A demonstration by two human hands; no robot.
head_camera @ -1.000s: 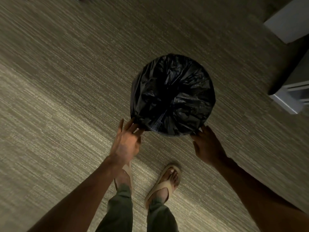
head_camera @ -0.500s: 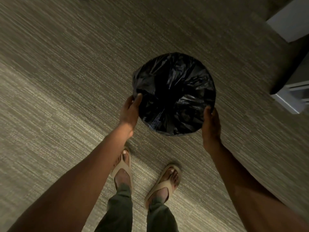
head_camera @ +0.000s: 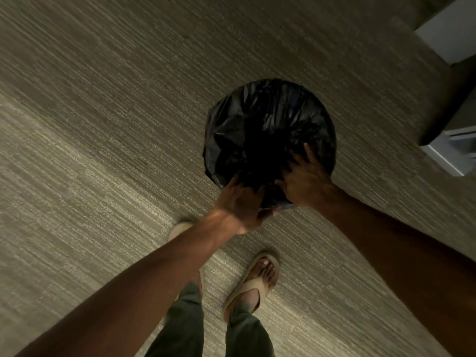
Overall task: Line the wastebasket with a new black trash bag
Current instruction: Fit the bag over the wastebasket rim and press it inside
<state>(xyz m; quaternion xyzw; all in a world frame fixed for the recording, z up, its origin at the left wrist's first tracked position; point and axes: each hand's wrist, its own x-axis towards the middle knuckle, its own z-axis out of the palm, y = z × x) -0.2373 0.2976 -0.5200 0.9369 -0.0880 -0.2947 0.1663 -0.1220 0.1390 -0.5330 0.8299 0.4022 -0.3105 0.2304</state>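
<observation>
A round wastebasket stands on the carpet, fully covered by a crinkled black trash bag [head_camera: 268, 119] whose plastic drapes over the rim and down the sides; the basket itself is hidden under it. My left hand [head_camera: 240, 202] rests on the near rim, fingers spread and pointing into the dark opening. My right hand [head_camera: 305, 176] lies flat on the bag at the near right of the opening, fingers spread and pressing on the plastic. Whether either hand pinches the plastic is too dark to tell.
Striped grey-beige carpet [head_camera: 128, 124] surrounds the basket. My feet in tan sandals [head_camera: 253, 282] stand just in front of it. White furniture [head_camera: 450, 29] sits at the top right, and another pale piece [head_camera: 453, 153] at the right edge, close to the basket.
Both hands moved from the outer sides of the basket inward to the near rim and over the opening. The bag's centre now looks sunken and darker.
</observation>
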